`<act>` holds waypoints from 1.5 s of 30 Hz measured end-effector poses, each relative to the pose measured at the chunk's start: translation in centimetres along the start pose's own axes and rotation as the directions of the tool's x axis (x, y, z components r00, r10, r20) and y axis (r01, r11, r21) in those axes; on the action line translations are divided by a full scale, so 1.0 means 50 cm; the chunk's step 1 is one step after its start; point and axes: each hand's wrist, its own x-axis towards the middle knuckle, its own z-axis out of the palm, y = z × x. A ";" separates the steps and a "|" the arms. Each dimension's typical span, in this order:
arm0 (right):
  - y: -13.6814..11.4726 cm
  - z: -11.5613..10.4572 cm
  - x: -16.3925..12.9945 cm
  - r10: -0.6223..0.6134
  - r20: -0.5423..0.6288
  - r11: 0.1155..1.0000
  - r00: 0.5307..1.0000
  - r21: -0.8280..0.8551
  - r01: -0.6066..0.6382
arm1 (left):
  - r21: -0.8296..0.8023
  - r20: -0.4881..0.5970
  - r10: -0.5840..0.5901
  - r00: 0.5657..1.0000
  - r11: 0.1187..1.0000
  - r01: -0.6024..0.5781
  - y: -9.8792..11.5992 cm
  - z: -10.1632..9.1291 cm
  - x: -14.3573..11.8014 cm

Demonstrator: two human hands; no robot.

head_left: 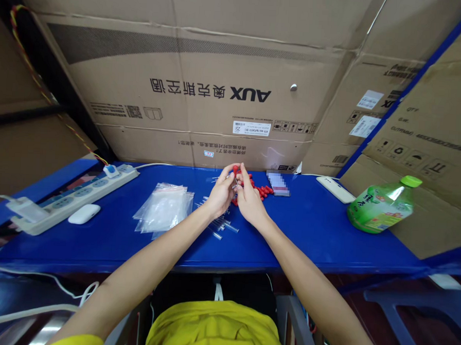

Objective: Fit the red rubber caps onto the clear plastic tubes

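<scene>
My left hand and my right hand meet over the middle of the blue table, fingers closed together. Between their fingertips is a red rubber bulb, with a thin clear piece below it that looks like a glass dropper tube; the fingers partly hide it. Several more red rubber bulbs lie in a pile behind and beside my right hand. Clear glass tubes are scattered on the table under and in front of my hands. Clear zip bags lie in a stack left of my left hand.
A white power strip with plugs and a white earbud case are on the left. A phone lies at the back. On the right are a white flat device and a green bottle. Cardboard walls the back.
</scene>
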 end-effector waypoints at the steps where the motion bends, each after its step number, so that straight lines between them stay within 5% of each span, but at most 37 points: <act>1: 0.002 0.001 0.000 -0.004 -0.005 1.000 1.000 0.003 0.004 | -0.009 0.000 -0.002 1.000 1.000 0.002 -0.001 0.000 0.000; 21: 0.002 0.014 -0.002 0.001 0.016 1.000 1.000 0.013 -0.001 | -0.090 -0.028 0.015 0.999 0.996 -0.017 -0.012 0.013 -0.003; 29: -0.011 -0.001 -0.003 0.047 0.003 0.998 0.999 -0.038 -0.047 | -0.134 -0.131 -0.023 0.991 0.991 0.005 -0.020 0.027 -0.008; 45: -0.005 -0.004 -0.005 0.014 0.019 1.000 1.000 -0.001 -0.014 | -0.168 -0.089 -0.063 0.994 0.985 0.047 -0.007 0.032 -0.011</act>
